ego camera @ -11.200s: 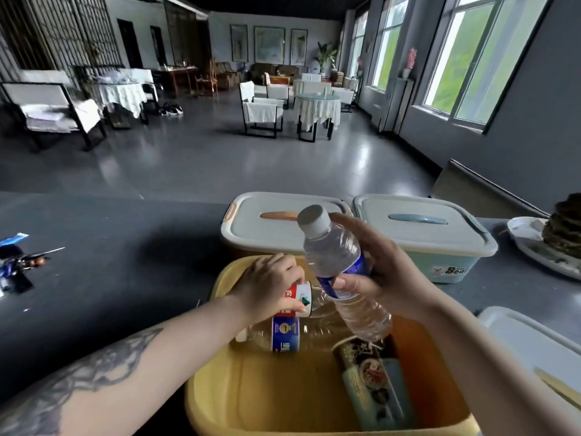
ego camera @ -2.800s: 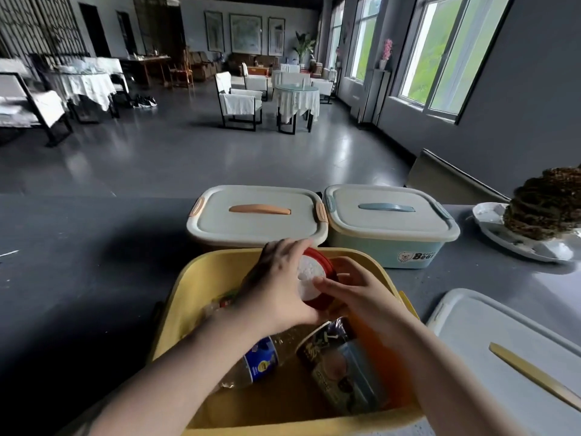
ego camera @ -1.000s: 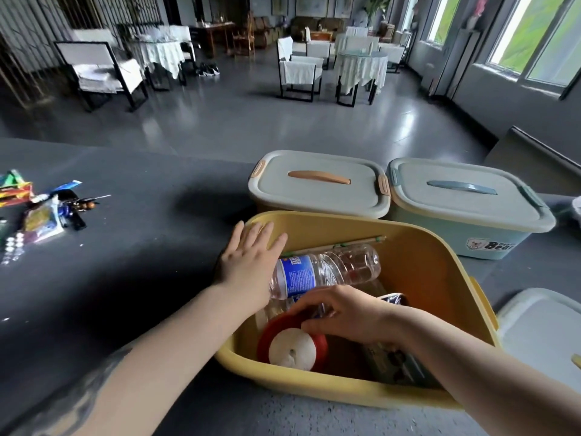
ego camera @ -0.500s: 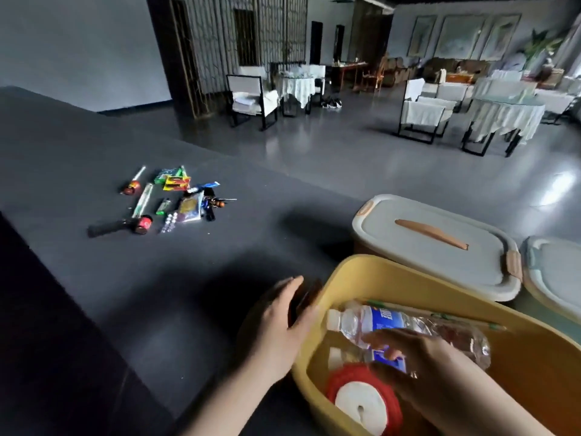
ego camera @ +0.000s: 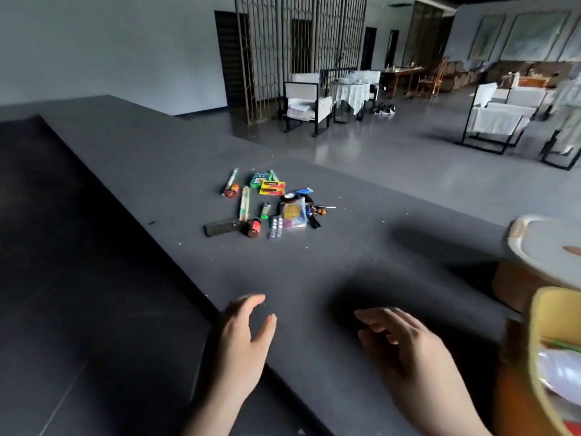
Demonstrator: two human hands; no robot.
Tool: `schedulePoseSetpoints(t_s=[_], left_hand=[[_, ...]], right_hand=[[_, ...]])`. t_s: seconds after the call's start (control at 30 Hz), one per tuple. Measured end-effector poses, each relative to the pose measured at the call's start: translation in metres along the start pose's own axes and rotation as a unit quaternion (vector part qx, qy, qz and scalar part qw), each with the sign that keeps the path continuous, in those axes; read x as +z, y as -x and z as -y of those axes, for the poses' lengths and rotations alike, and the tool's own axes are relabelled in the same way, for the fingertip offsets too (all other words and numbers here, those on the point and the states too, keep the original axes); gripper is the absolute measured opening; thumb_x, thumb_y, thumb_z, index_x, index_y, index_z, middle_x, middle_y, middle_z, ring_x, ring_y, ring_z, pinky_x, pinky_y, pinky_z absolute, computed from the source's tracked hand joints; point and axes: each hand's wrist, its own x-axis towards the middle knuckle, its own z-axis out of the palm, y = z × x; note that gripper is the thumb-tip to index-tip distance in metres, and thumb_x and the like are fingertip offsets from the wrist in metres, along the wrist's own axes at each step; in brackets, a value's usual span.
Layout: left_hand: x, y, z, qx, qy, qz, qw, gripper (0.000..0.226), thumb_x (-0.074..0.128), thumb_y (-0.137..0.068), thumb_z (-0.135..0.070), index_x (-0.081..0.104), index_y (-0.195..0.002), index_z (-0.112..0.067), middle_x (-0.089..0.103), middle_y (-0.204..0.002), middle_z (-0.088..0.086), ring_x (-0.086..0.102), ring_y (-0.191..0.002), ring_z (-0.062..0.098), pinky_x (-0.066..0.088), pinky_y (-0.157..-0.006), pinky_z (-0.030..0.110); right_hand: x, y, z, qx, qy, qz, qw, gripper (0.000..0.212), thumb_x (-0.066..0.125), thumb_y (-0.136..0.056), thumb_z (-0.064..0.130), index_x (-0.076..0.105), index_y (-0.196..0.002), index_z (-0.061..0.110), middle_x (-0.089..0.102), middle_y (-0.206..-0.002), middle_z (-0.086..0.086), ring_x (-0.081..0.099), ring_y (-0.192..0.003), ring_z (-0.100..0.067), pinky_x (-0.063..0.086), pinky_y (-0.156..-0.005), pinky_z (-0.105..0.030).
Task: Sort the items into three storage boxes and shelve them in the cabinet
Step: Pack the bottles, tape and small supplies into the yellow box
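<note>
A cluster of small items lies on the dark grey table, far ahead of both hands: several pens, a lighter, small red jars, blister packs, colourful packets and keys. My left hand hovers open and empty over the table near its front edge. My right hand is beside it, fingers loosely curled, holding nothing. The open yellow box with a bottle inside sits at the right edge. Behind it stands a lidded box with an orange handle.
A black mat or lower surface covers the left side beside the table. Beyond the table is a hall floor with white-covered chairs and tables.
My view has swung left toward the small items. Both hands have left the yellow box and now hover empty over the table.
</note>
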Motion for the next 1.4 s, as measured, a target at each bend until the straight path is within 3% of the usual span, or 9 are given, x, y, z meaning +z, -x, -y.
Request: schedulePoseSetpoints(t_s=[0.13,0.23,0.37,0.47,0.6,0.83,0.93,1.13,1.4], left_hand=[[-0.047,-0.017,0.073,-0.021,-0.002,0.014,1.0,0.05,0.048,-0.073,-0.055,0.066,-0.109,-0.025,0.061,-0.114,-0.016,0.054,-0.107,0.001,0.037,-0.091,0.016],[-0.076,-0.035,0.111,-0.039,-0.015,-0.001,0.999,0.054,0.044,-0.07,-0.056,0.067,-0.106,-0.024,0.06,-0.112,-0.017,0.056,-0.105,0.004,0.039,-0.088,0.02],[-0.096,-0.067,0.138,-0.036,-0.017,0.003,0.999,0.031,0.064,-0.081,-0.037,0.066,-0.109,-0.024,0.061,-0.115,-0.015,0.057,-0.11,0.01,0.04,-0.09,0.025],[-0.097,-0.101,0.151,-0.028,0.004,0.003,1.0,0.049,0.05,-0.073,-0.055,0.066,-0.109,-0.025,0.062,-0.116,-0.015,0.056,-0.11,0.007,0.04,-0.093,0.023],[-0.088,-0.152,0.167,-0.007,0.019,0.003,1.0,0.052,0.046,-0.073,-0.054,0.066,-0.108,-0.021,0.063,-0.115,-0.009,0.057,-0.11,0.01,0.043,-0.094,0.028],[-0.077,-0.264,0.187,0.021,-0.007,0.025,0.999,0.049,0.048,-0.075,-0.053,0.064,-0.11,-0.023,0.061,-0.114,-0.011,0.057,-0.109,0.011,0.045,-0.096,0.034],[-0.07,-0.312,0.192,0.028,-0.022,0.009,0.999,0.03,0.067,-0.081,-0.031,0.065,-0.109,-0.022,0.063,-0.109,-0.009,0.059,-0.101,0.015,0.047,-0.088,0.035],[-0.041,-0.386,0.201,0.004,-0.039,0.127,0.991,0.021,0.065,-0.084,-0.034,0.062,-0.105,-0.031,0.06,-0.103,-0.015,0.058,-0.082,0.003,0.047,-0.074,0.025],[0.036,-0.5,0.223,0.075,-0.072,0.273,0.956,0.029,0.056,-0.087,-0.051,0.048,-0.079,-0.025,0.057,-0.082,-0.008,0.058,-0.085,0.017,0.04,-0.067,0.029]], right_hand=[[0.076,-0.012,0.035,0.041,0.012,0.032,0.999,0.026,0.07,-0.078,0.03,0.065,-0.097,0.046,0.059,-0.09,0.029,0.06,-0.081,0.005,0.049,-0.061,-0.014],[0.113,-0.026,0.058,0.071,0.016,0.057,0.996,0.033,0.077,-0.076,0.025,0.065,-0.097,0.048,0.057,-0.088,0.033,0.058,-0.081,0.009,0.051,-0.062,-0.017],[0.133,-0.059,0.08,0.071,0.029,0.041,0.996,0.029,0.073,-0.081,0.027,0.065,-0.101,0.046,0.055,-0.092,0.034,0.058,-0.087,0.007,0.051,-0.068,-0.018],[0.15,-0.093,0.088,0.058,0.039,0.036,0.997,0.024,0.068,-0.085,0.03,0.064,-0.105,0.043,0.056,-0.098,0.032,0.056,-0.09,0.01,0.047,-0.07,-0.013],[0.18,-0.142,0.089,0.071,0.044,0.028,0.996,0.023,0.067,-0.085,0.031,0.064,-0.104,0.043,0.054,-0.095,0.035,0.052,-0.087,0.015,0.041,-0.068,-0.009],[0.237,-0.239,0.084,0.097,0.021,-0.005,0.995,0.021,0.067,-0.084,0.024,0.066,-0.1,0.036,0.064,-0.095,0.018,0.06,-0.089,-0.002,0.048,-0.069,-0.022],[0.259,-0.28,0.082,0.117,0.029,-0.011,0.993,0.02,0.067,-0.084,0.024,0.067,-0.101,0.033,0.067,-0.099,0.015,0.061,-0.092,-0.008,0.048,-0.068,-0.027],[0.306,-0.348,0.075,0.164,0.049,0.03,0.985,0.027,0.065,-0.082,0.024,0.067,-0.109,0.028,0.068,-0.108,0.01,0.062,-0.1,-0.012,0.048,-0.08,-0.027],[0.373,-0.439,0.06,0.278,0.106,0.013,0.955,0.025,0.06,-0.085,0.028,0.062,-0.11,0.025,0.063,-0.112,0.004,0.059,-0.105,-0.019,0.045,-0.079,-0.028]])
